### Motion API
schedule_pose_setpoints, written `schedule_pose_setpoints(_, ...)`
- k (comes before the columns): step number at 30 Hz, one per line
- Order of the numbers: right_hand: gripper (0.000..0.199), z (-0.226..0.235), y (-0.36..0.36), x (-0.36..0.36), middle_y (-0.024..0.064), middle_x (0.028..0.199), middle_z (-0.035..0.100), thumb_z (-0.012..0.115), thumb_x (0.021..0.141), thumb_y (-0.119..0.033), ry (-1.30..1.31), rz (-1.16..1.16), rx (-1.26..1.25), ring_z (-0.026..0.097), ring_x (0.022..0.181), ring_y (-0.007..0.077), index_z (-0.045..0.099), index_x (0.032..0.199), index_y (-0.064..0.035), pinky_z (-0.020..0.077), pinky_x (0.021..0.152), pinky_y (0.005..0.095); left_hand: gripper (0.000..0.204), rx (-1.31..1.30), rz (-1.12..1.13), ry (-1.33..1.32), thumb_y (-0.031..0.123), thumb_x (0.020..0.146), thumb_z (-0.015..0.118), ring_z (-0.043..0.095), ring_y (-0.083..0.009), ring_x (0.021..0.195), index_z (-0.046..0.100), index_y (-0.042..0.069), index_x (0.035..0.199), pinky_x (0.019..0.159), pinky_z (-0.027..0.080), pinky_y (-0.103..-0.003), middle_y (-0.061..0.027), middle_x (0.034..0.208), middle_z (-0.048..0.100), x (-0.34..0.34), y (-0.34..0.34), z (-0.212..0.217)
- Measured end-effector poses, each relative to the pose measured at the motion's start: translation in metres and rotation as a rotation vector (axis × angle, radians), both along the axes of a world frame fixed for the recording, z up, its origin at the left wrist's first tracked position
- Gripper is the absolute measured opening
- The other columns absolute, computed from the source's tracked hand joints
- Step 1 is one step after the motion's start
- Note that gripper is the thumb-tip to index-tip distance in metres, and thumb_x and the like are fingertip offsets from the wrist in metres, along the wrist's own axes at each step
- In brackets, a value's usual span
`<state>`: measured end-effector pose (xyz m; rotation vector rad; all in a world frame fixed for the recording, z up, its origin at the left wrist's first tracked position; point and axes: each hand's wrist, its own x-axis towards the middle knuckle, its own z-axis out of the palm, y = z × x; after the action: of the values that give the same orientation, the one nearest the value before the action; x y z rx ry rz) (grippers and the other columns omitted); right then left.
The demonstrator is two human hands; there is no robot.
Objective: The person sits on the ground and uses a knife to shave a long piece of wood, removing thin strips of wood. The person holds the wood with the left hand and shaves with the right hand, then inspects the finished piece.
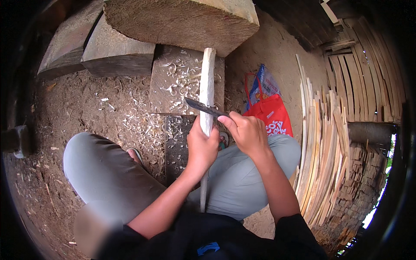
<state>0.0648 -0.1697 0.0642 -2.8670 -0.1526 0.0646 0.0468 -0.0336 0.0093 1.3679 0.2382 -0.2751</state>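
A pale whittled wooden stick (pixel 207 82) runs lengthwise in front of me, its far end up against a big sawn wood block (pixel 186 28). My left hand (pixel 203 145) is wrapped round the stick below its middle, and the thinner near end reaches back to my lap. In my right hand (pixel 249 133) is a knife, gripped close by. Its dark blade (pixel 201 106) lies across the stick just beyond my left hand, the tip pointing left. Curled wood shavings (pixel 180 80) cover the board (pixel 158 93) under the stick.
Further sawn blocks (pixel 119 50) stand at the far left. A red bag (pixel 273 115) and a blue bag (pixel 266 84) sit right of the board. Long wood strips (pixel 323 151) lean at the right beside stacked wood pieces (pixel 362 177). A hammer-like head (pixel 21 141) shows at the left edge.
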Motion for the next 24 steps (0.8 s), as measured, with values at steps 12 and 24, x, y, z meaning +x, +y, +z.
schedule_pose_setpoints(12, 0.051, -0.004, 0.001, 0.003, 0.0228, 0.065, 0.064, 0.053, 0.099, -0.052, 0.006, -0.036, -0.066, 0.066, 0.066, 0.0451, 0.066, 0.079, -0.007, 0.0506, 0.056, 0.0551, 0.027, -0.03, -0.02, 0.028, 0.0, 0.087, 0.054, 0.062, -0.0138, 0.063, 0.056, -0.004, 0.114, 0.056, 0.055, -0.033, -0.0065, 0.076, 0.059, 0.001, -0.002, -0.004)
schedule_pose_setpoints(24, 0.051, -0.002, 0.01, 0.027, 0.0256, 0.069, 0.062, 0.051, 0.102, -0.047, 0.022, -0.063, 0.069, 0.062, 0.071, 0.048, 0.067, 0.082, -0.0025, 0.046, 0.056, 0.0544, 0.032, 0.029, -0.062, 0.048, -0.003, 0.087, 0.053, 0.063, -0.0137, 0.075, 0.054, -0.006, 0.119, 0.063, 0.061, -0.034, -0.0072, 0.084, 0.059, -0.003, 0.0, 0.0)
